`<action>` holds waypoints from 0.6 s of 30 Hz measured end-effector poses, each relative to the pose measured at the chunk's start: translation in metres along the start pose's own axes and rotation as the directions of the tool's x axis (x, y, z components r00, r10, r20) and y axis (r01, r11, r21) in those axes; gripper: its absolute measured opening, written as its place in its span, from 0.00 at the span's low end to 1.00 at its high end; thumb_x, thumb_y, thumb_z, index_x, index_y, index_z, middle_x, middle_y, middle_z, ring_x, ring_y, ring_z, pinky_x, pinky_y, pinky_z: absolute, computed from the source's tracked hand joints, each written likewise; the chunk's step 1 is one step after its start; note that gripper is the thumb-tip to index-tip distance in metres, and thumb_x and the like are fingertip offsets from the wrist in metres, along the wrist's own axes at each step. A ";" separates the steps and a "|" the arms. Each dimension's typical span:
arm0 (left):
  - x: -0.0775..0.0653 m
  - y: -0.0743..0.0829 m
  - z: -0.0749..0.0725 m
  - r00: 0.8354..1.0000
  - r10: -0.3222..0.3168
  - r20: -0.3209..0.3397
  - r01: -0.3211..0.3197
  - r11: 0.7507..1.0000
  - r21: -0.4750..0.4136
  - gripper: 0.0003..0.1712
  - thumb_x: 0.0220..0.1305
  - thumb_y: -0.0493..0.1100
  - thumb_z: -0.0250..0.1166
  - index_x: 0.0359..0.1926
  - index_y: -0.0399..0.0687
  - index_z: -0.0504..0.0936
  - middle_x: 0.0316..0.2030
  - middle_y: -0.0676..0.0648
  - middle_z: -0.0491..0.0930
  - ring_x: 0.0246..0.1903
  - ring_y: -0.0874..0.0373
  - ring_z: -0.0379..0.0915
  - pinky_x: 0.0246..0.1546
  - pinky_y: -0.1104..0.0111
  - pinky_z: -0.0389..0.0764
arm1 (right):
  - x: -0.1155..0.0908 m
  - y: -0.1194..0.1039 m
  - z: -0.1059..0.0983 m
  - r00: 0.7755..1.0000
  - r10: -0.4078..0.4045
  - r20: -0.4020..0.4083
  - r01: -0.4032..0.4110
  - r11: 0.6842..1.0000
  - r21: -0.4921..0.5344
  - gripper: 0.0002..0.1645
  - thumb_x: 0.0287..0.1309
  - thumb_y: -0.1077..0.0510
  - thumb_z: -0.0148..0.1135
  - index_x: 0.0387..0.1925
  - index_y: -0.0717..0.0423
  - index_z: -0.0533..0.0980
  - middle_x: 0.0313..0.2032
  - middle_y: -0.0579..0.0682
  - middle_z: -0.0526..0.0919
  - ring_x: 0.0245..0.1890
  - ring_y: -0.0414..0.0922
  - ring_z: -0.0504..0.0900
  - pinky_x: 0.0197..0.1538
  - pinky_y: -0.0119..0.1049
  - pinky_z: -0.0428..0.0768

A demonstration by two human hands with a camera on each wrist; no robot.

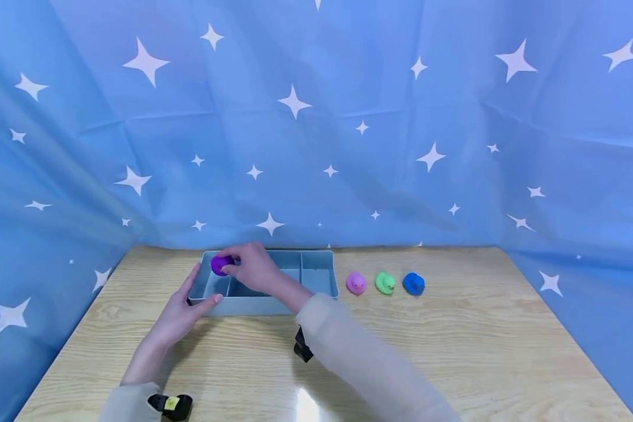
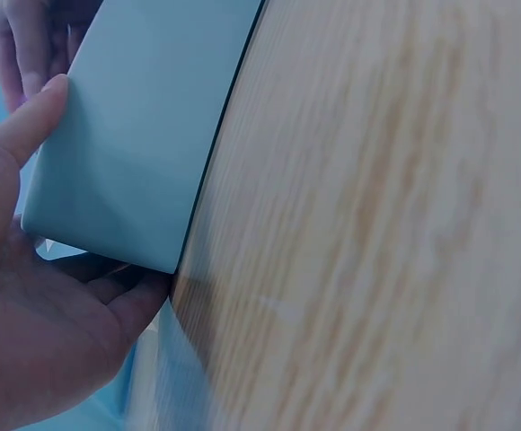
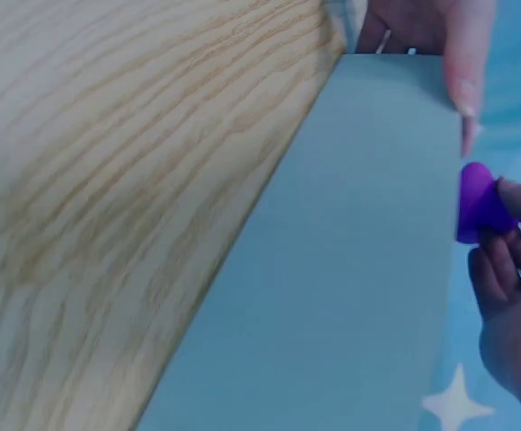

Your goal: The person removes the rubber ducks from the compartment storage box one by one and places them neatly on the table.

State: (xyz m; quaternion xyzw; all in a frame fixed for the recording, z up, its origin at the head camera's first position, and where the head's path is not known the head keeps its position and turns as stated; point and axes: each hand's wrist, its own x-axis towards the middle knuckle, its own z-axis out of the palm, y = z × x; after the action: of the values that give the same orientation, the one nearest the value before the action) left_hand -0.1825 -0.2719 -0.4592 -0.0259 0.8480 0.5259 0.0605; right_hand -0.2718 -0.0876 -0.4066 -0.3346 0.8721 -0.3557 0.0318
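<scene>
A light blue-grey divided box [image 1: 253, 306] sits at the back of the table, left of centre. Above its left compartment, my right hand [image 1: 255, 271] pinches a purple toy duck [image 1: 220, 265] between thumb and fingers. In the right wrist view the purple duck [image 3: 481, 205] shows just past the box's rim. My left hand [image 1: 176, 315] holds the box's left end. The left wrist view has its thumb [image 2: 36, 121] on the front rim, with the other fingers [image 2: 139, 301] around the end wall. My right hand covers part of the middle compartment.
To the right of the box, a pink duck [image 1: 356, 283], a green duck [image 1: 385, 283] and a blue duck [image 1: 414, 284] stand in a row on the wooden table [image 1: 453, 351]. A blue curtain with white stars [image 1: 348, 146] hangs behind the table's back edge.
</scene>
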 end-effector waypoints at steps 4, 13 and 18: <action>-0.001 0.001 0.000 1.000 -0.008 0.003 0.008 1.000 0.012 0.59 0.71 0.57 0.66 0.83 0.59 0.31 0.81 0.34 0.33 0.77 0.28 0.30 0.68 0.29 0.47 | -0.009 -0.002 -0.012 0.999 0.002 -0.034 0.000 0.998 0.055 0.20 0.68 0.61 0.68 0.60 0.54 0.83 0.53 0.50 0.87 0.49 0.39 0.84 0.40 0.21 0.78; -0.001 0.001 0.000 1.000 -0.015 -0.014 0.015 1.000 0.009 0.60 0.70 0.56 0.68 0.83 0.58 0.32 0.80 0.32 0.35 0.77 0.29 0.31 0.71 0.32 0.46 | -0.026 0.008 -0.042 0.998 0.014 -0.061 -0.006 0.992 0.127 0.20 0.67 0.62 0.68 0.59 0.55 0.83 0.54 0.50 0.86 0.54 0.42 0.83 0.49 0.25 0.80; 0.001 0.002 0.003 0.999 -0.036 -0.005 0.036 0.999 0.029 0.62 0.68 0.59 0.69 0.83 0.61 0.31 0.80 0.33 0.33 0.77 0.29 0.29 0.71 0.32 0.45 | -0.036 0.025 -0.062 0.994 0.059 -0.096 -0.039 0.980 0.196 0.19 0.67 0.62 0.68 0.58 0.56 0.83 0.52 0.52 0.86 0.52 0.45 0.83 0.46 0.28 0.82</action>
State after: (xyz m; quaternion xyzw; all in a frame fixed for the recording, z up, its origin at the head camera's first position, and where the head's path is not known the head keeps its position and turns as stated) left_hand -0.1831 -0.2687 -0.4586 -0.0414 0.8552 0.5121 0.0684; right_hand -0.2761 -0.0155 -0.3831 -0.2897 0.8419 -0.4543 0.0287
